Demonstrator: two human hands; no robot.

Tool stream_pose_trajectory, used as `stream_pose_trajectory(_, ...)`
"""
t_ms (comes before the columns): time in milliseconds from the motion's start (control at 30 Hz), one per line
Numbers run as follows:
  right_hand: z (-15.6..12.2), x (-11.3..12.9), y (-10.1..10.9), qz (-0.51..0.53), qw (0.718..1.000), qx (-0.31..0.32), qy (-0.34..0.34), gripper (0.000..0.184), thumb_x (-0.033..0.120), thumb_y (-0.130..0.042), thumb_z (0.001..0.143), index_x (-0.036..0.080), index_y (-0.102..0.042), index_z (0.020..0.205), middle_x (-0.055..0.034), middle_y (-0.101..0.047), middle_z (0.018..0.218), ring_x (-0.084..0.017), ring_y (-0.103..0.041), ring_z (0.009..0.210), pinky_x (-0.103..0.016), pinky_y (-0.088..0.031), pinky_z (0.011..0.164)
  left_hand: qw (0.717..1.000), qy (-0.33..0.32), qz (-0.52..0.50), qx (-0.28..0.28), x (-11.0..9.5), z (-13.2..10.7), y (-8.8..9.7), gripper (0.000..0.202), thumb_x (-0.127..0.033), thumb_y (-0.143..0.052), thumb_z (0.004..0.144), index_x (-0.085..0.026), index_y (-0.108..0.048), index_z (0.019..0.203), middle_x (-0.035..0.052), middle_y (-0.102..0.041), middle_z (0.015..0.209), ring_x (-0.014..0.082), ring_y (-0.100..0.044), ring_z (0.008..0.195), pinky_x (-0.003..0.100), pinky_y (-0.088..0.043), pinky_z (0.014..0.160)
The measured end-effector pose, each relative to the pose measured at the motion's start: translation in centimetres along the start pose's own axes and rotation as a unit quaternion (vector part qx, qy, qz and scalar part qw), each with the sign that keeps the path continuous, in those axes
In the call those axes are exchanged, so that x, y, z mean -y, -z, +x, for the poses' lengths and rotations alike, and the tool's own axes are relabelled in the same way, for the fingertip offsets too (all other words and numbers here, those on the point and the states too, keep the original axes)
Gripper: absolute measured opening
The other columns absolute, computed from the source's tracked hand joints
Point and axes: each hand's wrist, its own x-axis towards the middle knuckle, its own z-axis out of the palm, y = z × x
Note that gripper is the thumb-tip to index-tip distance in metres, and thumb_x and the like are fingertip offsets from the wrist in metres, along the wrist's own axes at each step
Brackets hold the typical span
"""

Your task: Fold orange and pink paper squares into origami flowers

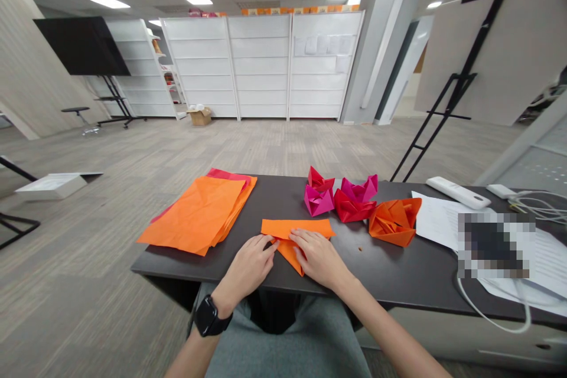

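A folded sheet of orange paper [310, 225] lies at the front of the dark desk, with a straight band along its top and a pointed flap hanging below toward the desk's front edge. My left hand [250, 266], with a black watch on the wrist, has its thumb and fingertips closed at the paper's left part. On the band's middle rest the fingers of my right hand [321, 260], its thumb lower on the flap, gripping the fold. Parts of the paper are hidden beneath both hands.
To the left lies a stack of orange and red paper sheets [199, 212]. Pink and red folded paper boats [354, 207] stand at the back, beside an orange paper boat [394, 221]. Further right are printed sheets [436, 221], a white power strip [458, 192] and a white cable [491, 322].
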Motion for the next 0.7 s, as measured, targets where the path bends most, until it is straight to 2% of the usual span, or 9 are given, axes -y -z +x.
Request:
stream_pose_trajectory(200,-1.3,-0.5,0.0,0.000,0.998,0.054,0.020,0.048,0.015,-0.042,0.095,0.016,-0.049,0.143,-0.0094,-0.048,0.149,-0.023,-0.044,0.139,-0.046,-0.040,0.114,1.000,-0.004,0.001,0.000,-0.1,-0.2,-0.1,0.035,-0.010,-0.045,0.094,-0.018,-0.061,0.125,0.0088,-0.065,0.125,0.0232,-0.060,0.118,0.043,-0.046,0.108)
stream_pose_trajectory(367,-2.0,-0.9,-0.1,0.000,0.999,0.047,0.001,0.045,0.023,-0.044,0.099,0.019,-0.050,0.143,-0.0102,-0.045,0.151,-0.023,-0.040,0.141,-0.047,-0.039,0.114,1.000,0.012,-0.006,-0.004,-0.2,-0.2,0.3,0.035,-0.010,-0.047,0.093,-0.019,-0.061,0.124,0.0094,-0.063,0.122,0.0241,-0.058,0.115,0.043,-0.049,0.102)
stream_pose_trajectory(467,-2.3,-1.1,-0.1,-0.002,0.998,0.065,0.007,0.046,0.026,-0.041,0.101,0.019,-0.045,0.146,-0.0095,-0.041,0.153,-0.024,-0.037,0.143,-0.047,-0.037,0.115,1.000,0.005,-0.005,0.001,-0.3,-0.1,0.4,0.035,-0.012,-0.049,0.093,-0.021,-0.060,0.125,0.0088,-0.063,0.119,0.0252,-0.059,0.113,0.044,-0.049,0.101)
stream_pose_trajectory(533,-2.4,-1.1,-0.1,-0.007,0.997,0.077,0.015,0.048,0.028,-0.040,0.102,0.018,-0.041,0.149,-0.0098,-0.038,0.155,-0.024,-0.033,0.145,-0.047,-0.035,0.117,1.000,0.006,0.003,-0.008,-0.4,0.1,0.7,0.037,-0.013,-0.051,0.092,-0.020,-0.057,0.128,0.0109,-0.061,0.125,0.0271,-0.057,0.119,0.046,-0.047,0.103)
stream_pose_trajectory(600,-2.4,-1.0,-0.2,-0.013,0.997,0.080,0.019,0.049,0.028,-0.041,0.101,0.017,-0.039,0.150,-0.0107,-0.036,0.156,-0.025,-0.031,0.145,-0.048,-0.033,0.117,1.000,-0.006,0.011,-0.011,-0.4,0.5,0.9,0.045,-0.012,-0.051,0.089,-0.019,-0.052,0.134,0.0139,-0.052,0.141,0.0291,-0.048,0.133,0.048,-0.042,0.109)
stream_pose_trajectory(700,-2.4,-0.8,-0.4,-0.017,0.997,0.080,0.019,0.050,0.027,-0.041,0.101,0.016,-0.038,0.150,-0.0109,-0.035,0.156,-0.025,-0.031,0.145,-0.049,-0.033,0.117,0.999,-0.039,0.007,0.028,-0.2,0.8,0.7,0.051,-0.013,-0.051,0.090,-0.016,-0.046,0.141,0.0136,-0.042,0.153,0.0267,-0.039,0.142,0.046,-0.035,0.116)
